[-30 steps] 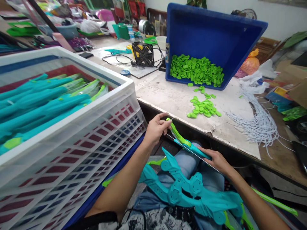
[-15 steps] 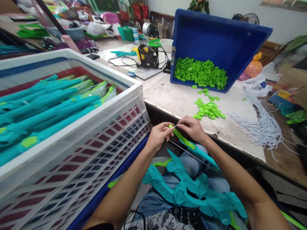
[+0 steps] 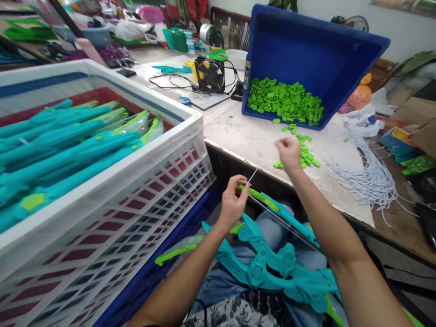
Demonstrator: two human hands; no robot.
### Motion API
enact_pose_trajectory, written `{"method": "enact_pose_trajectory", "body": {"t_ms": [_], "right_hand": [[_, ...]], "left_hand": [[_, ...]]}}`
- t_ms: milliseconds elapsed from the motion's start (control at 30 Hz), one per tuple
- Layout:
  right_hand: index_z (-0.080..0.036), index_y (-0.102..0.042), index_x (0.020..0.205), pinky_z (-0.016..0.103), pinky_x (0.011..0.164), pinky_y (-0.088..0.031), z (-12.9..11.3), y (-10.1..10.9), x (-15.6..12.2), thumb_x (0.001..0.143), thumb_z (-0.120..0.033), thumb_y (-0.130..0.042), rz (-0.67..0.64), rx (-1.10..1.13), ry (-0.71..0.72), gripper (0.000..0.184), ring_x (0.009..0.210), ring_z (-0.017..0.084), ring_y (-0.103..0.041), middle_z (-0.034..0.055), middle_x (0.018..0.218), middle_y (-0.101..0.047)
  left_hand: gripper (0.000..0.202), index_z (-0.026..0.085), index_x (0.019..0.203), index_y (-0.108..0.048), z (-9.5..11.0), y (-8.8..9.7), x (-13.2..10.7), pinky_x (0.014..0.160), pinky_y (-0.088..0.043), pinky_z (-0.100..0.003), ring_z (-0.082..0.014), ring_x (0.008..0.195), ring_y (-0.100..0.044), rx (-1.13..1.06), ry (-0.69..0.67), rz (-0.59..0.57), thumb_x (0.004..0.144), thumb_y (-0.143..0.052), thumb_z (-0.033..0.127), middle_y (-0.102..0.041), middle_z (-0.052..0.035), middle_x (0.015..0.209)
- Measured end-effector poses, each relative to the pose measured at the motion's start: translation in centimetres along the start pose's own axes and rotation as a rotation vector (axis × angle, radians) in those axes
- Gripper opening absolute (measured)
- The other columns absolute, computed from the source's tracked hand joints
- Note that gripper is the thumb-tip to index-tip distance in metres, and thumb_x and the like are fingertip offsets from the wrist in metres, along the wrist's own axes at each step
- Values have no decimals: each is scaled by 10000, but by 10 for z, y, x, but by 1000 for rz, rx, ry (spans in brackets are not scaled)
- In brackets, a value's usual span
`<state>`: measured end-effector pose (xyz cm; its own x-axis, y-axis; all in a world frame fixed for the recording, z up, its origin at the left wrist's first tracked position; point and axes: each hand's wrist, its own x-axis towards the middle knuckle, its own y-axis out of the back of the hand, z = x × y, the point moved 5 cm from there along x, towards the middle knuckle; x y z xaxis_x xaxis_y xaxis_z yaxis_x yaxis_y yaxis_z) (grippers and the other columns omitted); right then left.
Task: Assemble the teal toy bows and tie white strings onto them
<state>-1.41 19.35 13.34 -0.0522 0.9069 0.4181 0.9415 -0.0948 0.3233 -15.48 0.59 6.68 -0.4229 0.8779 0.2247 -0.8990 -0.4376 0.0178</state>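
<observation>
At the surface (image 3: 245, 136) edge, your right hand (image 3: 289, 153) has left the toy bow (image 3: 275, 208) and now hovers at one o'clock over the loose green plastic pieces (image 3: 308, 160). I cannot tell its grip. Your left hand (image 3: 233, 204) alone pinches the bow's green tip above your lap.

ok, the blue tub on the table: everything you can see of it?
The blue tub looks like hard plastic, rectangular, thick-rimmed. It is tipped up on one side wall, open face toward the camera, on the worn white table. Small green pieces heap against its lower wall, some spilled out in front. A small label sits on its left edge. The right hand is near, not touching.
</observation>
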Motion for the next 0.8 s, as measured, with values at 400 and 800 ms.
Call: {"method": "enact_pose_trajectory", "body": {"t_ms": [400,800], "right_hand": [[-221,-632,753,390,998,-414,-58,-30,-168,826,-244,-607,-217,257,151,81,1132,217,-500,50,1015,-538],[-199,-643,763,265,697,-483,-37,-49,-161,825,-298,-602,-33,340,-39,123,795,146,-557,25,827,-537]], "left_hand": [[278,144,664,-665,9,10,37,725,-464,-286,-192,783,-608,-233,386,-140,570,-779,380,-676,-60,777],[355,118,761,-647,19,17,25,425,-445,-195,-103,496,-561,-353,414,-94,567,-793,377,-618,-12,598]]}}
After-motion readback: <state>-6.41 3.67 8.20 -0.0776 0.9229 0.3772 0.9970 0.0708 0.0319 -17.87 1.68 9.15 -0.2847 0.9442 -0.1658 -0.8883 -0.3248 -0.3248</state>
